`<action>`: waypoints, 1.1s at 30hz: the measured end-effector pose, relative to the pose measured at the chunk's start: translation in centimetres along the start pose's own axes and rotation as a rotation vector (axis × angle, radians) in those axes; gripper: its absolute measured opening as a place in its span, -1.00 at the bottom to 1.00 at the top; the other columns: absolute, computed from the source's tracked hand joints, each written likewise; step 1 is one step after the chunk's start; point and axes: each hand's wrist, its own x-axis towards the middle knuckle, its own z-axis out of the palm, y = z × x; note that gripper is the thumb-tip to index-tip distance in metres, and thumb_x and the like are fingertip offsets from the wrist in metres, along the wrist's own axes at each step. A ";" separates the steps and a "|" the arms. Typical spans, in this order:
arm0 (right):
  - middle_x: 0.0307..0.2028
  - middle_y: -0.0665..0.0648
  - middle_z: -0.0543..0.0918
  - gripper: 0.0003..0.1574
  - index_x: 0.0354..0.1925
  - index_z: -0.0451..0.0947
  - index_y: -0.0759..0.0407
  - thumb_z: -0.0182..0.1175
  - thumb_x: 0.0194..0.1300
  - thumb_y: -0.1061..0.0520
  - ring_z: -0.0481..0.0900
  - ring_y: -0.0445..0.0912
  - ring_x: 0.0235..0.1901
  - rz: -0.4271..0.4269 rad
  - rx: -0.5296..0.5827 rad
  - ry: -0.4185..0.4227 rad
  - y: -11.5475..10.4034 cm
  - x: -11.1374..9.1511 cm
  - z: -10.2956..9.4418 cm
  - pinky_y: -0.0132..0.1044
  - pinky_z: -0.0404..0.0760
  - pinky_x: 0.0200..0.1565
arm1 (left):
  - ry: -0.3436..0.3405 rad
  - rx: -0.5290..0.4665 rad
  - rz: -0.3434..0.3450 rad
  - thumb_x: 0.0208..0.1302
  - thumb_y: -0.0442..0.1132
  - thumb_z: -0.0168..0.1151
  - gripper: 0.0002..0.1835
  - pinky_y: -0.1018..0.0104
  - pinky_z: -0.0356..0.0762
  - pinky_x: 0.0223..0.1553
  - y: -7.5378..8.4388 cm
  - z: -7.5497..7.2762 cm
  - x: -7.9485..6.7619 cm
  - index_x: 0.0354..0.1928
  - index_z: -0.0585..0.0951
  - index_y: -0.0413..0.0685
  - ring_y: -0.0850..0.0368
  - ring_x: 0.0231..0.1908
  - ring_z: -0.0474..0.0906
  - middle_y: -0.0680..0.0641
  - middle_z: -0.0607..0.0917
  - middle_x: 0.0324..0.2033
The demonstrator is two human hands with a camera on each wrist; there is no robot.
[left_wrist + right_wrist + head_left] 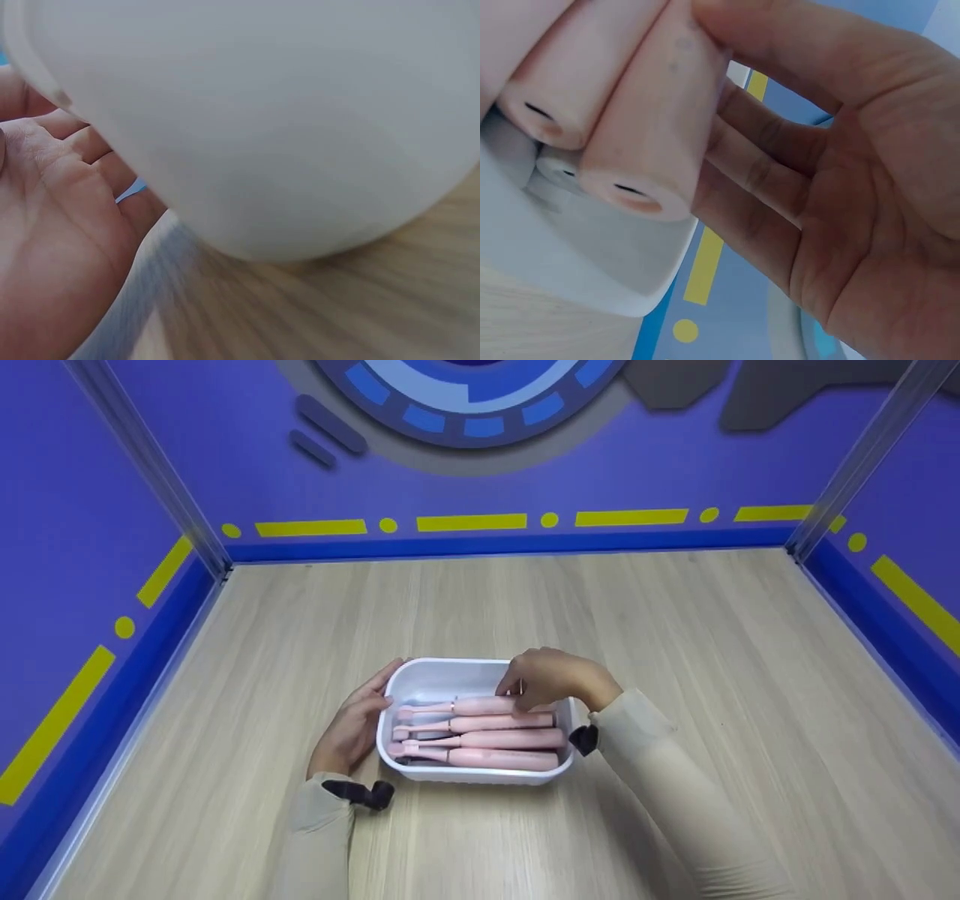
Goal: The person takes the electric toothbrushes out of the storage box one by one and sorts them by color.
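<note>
A white plastic box [420, 679] stands on the table, with several pink electric toothbrushes [510, 739] lying side by side in it, heads to the left. My left hand [352, 727] holds the box at its left end, thumb at the rim and fingers along the outer wall. In the left wrist view the box's wall [262, 135] hides the fingertips. My right hand [559, 679] reaches over the right back corner and pinches the handle of the rearmost toothbrush [484, 706]. In the right wrist view that toothbrush's base [641, 180] shows beside the fingers.
The wood-grain table [675, 645] is closed in by blue-purple panels [480, 495] at the back and both sides, with metal posts [150, 465] in the corners. At the bottom of the box, paler toothbrush ends [559, 165] lie beneath the top ones.
</note>
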 end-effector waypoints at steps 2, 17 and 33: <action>-0.35 0.03 0.71 -0.64 -0.14 0.72 0.06 0.29 0.02 0.25 0.56 -0.19 -0.33 -0.008 0.002 -0.003 0.1 0.0 0.0 -0.34 0.52 -0.28 | 0.002 -0.002 0.002 0.23 -0.53 -0.23 -0.27 0.14 -0.27 0.49 0.0 0.0 0.0 0.49 -0.03 -0.27 0.01 0.50 -0.19 -0.17 -0.03 0.51; -0.48 -0.01 0.50 -0.89 -0.48 0.52 0.13 0.23 0.00 0.31 0.39 -0.19 -0.44 -0.087 -0.026 -0.032 0.4 0.2 0.1 -0.39 0.35 -0.40 | 0.004 0.012 0.002 0.24 -0.50 -0.21 -0.28 0.14 -0.25 0.49 -0.2 0.0 0.0 0.48 -0.01 -0.25 0.01 0.50 -0.17 -0.16 -0.01 0.51; -0.45 0.00 0.49 -0.85 -0.46 0.52 0.11 0.19 0.01 0.35 0.38 -0.17 -0.41 -0.148 -0.007 -0.046 0.4 -0.3 -0.3 -0.39 0.35 -0.36 | -0.021 0.005 0.009 0.24 -0.51 -0.23 -0.28 0.14 -0.27 0.49 0.0 -0.1 0.1 0.49 -0.05 -0.28 -0.01 0.49 -0.16 -0.18 -0.04 0.51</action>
